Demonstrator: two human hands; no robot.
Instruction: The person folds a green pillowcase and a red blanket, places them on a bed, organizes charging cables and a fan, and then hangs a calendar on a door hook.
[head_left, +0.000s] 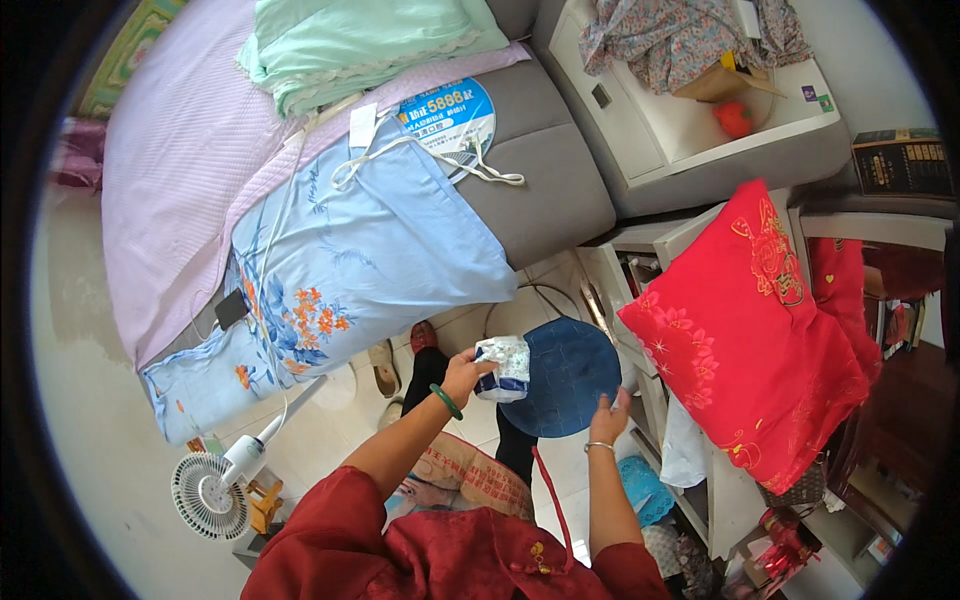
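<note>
Between finger and thumb, my left hand (463, 373) grips a small white packet (504, 367) with a floral print and a dark blue band. The packet overlaps the left side of a round dark blue cushion-like seat top (566, 375) with a line pattern. My right hand (609, 417) is at that seat's lower right edge, fingers apart, holding nothing visible; whether it touches the edge I cannot tell.
A folded light blue floral cloth (390, 240) lies on the grey sofa (555, 165) ahead. At the right, a red embroidered pillow (735, 337) rests over cabinets. A white fan (212, 495) stands at lower left. A thin cord (262, 300) crosses the cloth.
</note>
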